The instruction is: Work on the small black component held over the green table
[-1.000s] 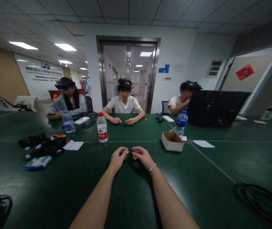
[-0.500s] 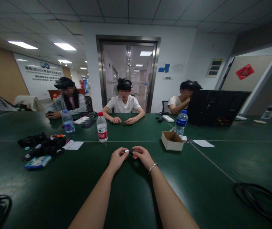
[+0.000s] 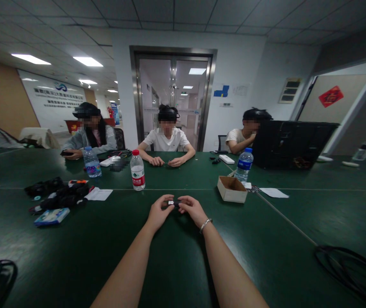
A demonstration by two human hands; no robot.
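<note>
In front of me, just above the table, my two hands hold a small black stick with a shiny metal end (image 3: 171, 202); its exact kind is too small to make out. My left hand (image 3: 157, 214) is closed around the metal end, forefinger above and thumb below. At the dark end, my right hand (image 3: 193, 210) pinches the stick between thumb and fingers. A silver bracelet (image 3: 205, 225) circles my right wrist.
Beyond my hands stand a red-capped bottle (image 3: 138, 173) and, right, an open cardboard box (image 3: 232, 195) beside a blue-capped bottle (image 3: 244, 164). Black gear (image 3: 69, 197) lies left, a coiled cable (image 3: 346, 265) right. Several people sit across the green table (image 3: 176, 265).
The fingers of my left hand have parted slightly, so more of the metal end shows. My right hand keeps its pinch almost unmoved.
</note>
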